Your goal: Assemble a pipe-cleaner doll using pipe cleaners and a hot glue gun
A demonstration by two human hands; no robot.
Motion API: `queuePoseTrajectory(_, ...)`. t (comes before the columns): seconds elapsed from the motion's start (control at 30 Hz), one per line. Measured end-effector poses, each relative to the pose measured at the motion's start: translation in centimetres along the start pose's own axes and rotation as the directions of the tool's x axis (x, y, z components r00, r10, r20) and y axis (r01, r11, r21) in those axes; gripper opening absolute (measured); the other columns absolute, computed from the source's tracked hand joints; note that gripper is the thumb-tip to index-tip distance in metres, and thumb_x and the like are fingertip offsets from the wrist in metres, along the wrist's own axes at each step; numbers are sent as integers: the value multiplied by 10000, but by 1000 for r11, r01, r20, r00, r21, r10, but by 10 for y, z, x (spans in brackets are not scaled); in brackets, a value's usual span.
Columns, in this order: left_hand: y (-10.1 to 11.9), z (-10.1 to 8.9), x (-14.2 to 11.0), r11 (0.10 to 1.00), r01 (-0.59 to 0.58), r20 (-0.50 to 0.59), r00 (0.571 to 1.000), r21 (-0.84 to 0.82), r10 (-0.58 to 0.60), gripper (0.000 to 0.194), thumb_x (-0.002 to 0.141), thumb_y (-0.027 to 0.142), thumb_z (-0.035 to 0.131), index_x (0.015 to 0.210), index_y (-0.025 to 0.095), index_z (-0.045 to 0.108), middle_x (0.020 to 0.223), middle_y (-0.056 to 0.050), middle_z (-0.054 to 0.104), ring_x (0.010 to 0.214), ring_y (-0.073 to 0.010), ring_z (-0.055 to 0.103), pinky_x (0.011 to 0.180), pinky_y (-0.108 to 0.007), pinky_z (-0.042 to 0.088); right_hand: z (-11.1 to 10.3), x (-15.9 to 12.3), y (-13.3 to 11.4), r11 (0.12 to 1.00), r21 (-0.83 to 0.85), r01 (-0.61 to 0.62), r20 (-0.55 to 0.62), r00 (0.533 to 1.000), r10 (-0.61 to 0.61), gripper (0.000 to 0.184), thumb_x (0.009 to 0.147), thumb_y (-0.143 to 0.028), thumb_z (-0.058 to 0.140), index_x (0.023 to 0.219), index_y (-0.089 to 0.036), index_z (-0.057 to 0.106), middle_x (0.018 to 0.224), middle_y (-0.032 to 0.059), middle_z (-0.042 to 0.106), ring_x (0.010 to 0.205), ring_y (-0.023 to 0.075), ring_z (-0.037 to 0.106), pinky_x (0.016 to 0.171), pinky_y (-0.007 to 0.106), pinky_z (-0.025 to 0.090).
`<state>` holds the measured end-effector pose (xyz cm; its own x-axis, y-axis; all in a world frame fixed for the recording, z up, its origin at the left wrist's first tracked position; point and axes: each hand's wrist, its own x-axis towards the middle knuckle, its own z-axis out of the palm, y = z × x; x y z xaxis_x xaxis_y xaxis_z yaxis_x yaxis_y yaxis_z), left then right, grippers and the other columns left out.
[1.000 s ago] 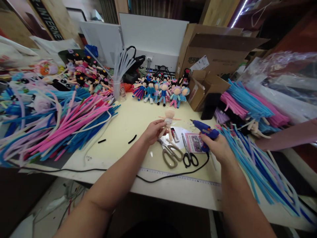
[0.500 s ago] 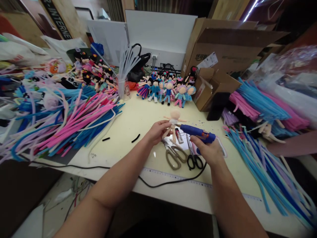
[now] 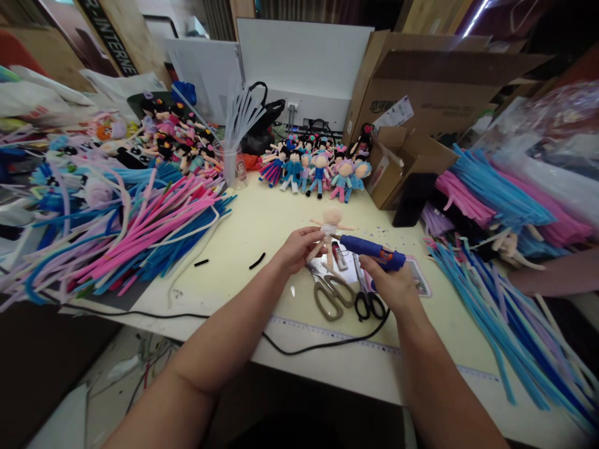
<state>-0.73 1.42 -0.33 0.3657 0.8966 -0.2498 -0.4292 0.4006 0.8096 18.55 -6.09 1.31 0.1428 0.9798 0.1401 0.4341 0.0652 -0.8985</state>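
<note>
My left hand (image 3: 304,249) pinches a small beige doll (image 3: 332,218) with a white band round its body, arms out and legs hanging down. My right hand (image 3: 392,284) is wrapped round a blue glue gun (image 3: 367,246). The gun's nozzle points left and meets the doll's body at the lower edge of the white band; whether it touches I cannot tell. Beneath lie scissors with grey-brown handles (image 3: 327,299) and scissors with black handles (image 3: 369,305). Two short black pieces, one a curved strip (image 3: 257,260), rest left of my left hand.
Pipe cleaners in pink, blue and white (image 3: 140,231) heap at the left; blue bundles (image 3: 477,312) lie at the right. Finished dolls (image 3: 318,171) stand at the back beside a cardboard box (image 3: 421,93). A black cable (image 3: 318,344) runs along the front edge, near a printed ruler (image 3: 327,332).
The glue gun has shifted very slightly left and the right hand with it. The doll stays in my left hand at nearly the same place.
</note>
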Motion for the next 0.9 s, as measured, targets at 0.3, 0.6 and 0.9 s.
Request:
queuePoseTrajectory(0.3,-2,-1,1,1000,-9,8,1000,19,8,258,645,258,746,821,104,636,651,-15,642,470,-81,581,464,-186,437,0,1,3,999,-38,6,-17,1000,-6,314,741,-484,636,878,-209,704,793,24,717,798,229,664,756,365,529)
queuePoseTrajectory(0.6,0,0,0,1000,-6,11,1000,2,6,215,658,232,729,803,101,638,635,-18,642,465,-85,584,456,-185,439,1,-1,0,999,-44,7,-28,1000,-9,345,749,-481,634,928,-197,712,857,37,734,843,233,676,761,351,535)
queuePoseTrajectory(0.9,1,1,-1,1000,0,9,1000,7,-1,213,667,231,728,805,101,632,629,-19,642,464,-85,582,453,-183,436,1,0,1,998,-64,-16,-29,999,14,352,741,-488,637,913,-192,716,826,29,732,812,232,678,742,336,533)
